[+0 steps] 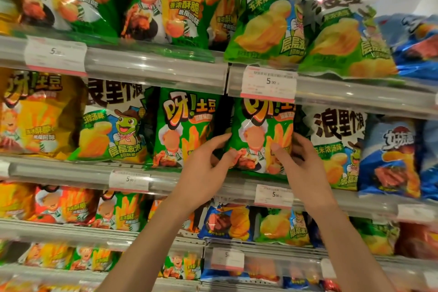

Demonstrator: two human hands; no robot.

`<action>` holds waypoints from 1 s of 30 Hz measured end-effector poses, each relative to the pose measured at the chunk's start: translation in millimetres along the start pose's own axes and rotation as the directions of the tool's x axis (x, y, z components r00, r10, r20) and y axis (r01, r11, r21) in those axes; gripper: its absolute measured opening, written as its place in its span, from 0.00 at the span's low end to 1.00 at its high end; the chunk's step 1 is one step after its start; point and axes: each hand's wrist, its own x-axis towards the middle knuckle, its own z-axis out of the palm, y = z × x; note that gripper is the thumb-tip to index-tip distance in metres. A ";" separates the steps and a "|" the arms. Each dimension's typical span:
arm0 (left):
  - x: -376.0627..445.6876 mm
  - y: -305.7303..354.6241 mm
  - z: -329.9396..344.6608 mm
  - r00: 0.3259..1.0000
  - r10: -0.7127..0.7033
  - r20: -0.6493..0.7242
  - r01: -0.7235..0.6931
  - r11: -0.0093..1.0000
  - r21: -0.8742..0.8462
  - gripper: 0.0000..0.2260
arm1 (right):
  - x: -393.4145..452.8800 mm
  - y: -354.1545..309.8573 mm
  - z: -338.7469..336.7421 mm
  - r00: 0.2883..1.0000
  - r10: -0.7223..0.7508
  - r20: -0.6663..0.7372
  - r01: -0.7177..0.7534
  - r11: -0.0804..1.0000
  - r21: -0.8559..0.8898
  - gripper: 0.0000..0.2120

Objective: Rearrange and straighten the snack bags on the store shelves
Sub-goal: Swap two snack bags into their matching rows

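A green snack bag with fries and a chef figure (258, 123) stands upright on the middle shelf (237, 185), just under a price tag. My left hand (208, 166) grips its lower left edge, thumb on the front. My right hand (298, 161) grips its right edge, thumb pressed on the front and fingers behind. A matching green fries bag (184, 125) stands right beside it on the left. A white and green chip bag (336, 144) stands to the right, partly behind my right hand.
Shelves above and below are packed with snack bags. A blue bag (393, 161) leans at the far right of the middle shelf. A yellow bag (30, 116) and a frog-print bag (111, 125) stand at the left. Price tags (269, 83) line the shelf rails.
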 end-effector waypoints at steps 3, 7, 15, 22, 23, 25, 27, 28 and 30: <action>-6.3 0.0 -5.8 1.000 0.002 0.002 -0.002 1.000 -0.015 0.18 | -5.0 -5.6 -5.4 0.994 0.073 0.081 -0.074 0.997 0.020 0.33; -13.8 -2.8 -14.3 0.999 -0.027 0.044 0.028 0.999 -0.038 0.22 | -14.1 -7.2 -10.4 0.973 0.164 0.161 -0.170 0.985 0.025 0.27; -19.8 -10.0 -28.4 0.991 -0.015 0.133 0.033 0.991 -0.129 0.30 | -48.4 -1.4 2.6 0.937 0.222 0.268 -0.263 0.957 0.125 0.28; -30.1 -33.8 -65.1 0.987 0.006 0.162 0.024 0.982 -0.187 0.22 | -60.1 -6.8 37.6 0.929 0.202 0.310 -0.245 0.964 0.106 0.29; -32.0 -37.5 -72.6 0.987 0.014 0.161 0.015 0.984 -0.179 0.23 | -60.4 -8.0 44.9 0.935 0.195 0.297 -0.235 0.966 0.105 0.27; -34.2 -45.0 -88.7 0.993 0.012 0.118 0.009 0.984 -0.177 0.24 | -61.5 -10.0 58.6 0.943 0.179 0.280 -0.219 0.968 0.120 0.23; -33.8 -51.8 -106.8 1.000 -0.002 -0.027 -0.002 0.987 -0.161 0.21 | -63.4 -12.2 69.8 0.950 0.156 0.271 -0.197 0.972 0.130 0.17; -32.1 -55.2 -116.9 0.989 0.011 -0.149 -0.027 0.994 -0.109 0.19 | -64.6 -13.4 74.1 0.953 0.145 0.266 -0.186 0.973 0.136 0.16; -25.3 -64.3 -140.0 0.910 0.096 -0.404 -0.068 0.994 0.084 0.15 | -67.1 -14.8 79.6 0.959 0.128 0.252 -0.168 0.975 0.144 0.17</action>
